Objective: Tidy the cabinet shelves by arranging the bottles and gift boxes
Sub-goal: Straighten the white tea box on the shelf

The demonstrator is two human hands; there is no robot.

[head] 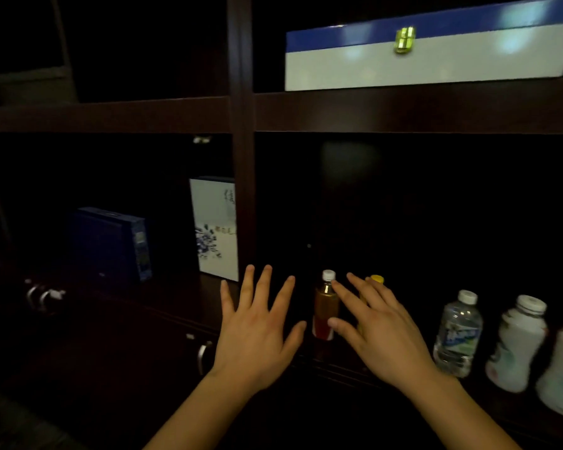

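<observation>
Both hands are empty and raised before the lower right compartment of the dark wooden cabinet. The left hand is spread flat, fingers splayed, touching nothing. The right hand is also spread, its index fingertip at the neck of the amber tea bottle and its thumb beside the red label; whether they touch cannot be told. Judgement: a grasp of this bottle is being prepared, not yet made.

The tea bottle stands upright near the front edge of the shelf, toward its left end. A yellow-capped bottle stands just behind the right hand, mostly hidden. Further right, along the front edge, stand a clear water bottle and two white bottles, the last cut off by the frame; they form a rough row, probably the intended line.

In the left compartment a dark blue gift box and a white porcelain-pattern gift box stand upright, the latter against the divider. A blue-and-white clasped box occupies the upper right shelf.

Open room: the depth behind the bottles appears bare, though dim. The gap between tea bottle and water bottle is partly taken by the yellow-capped bottle. The front edge is close; a knock could tip bottles off.
</observation>
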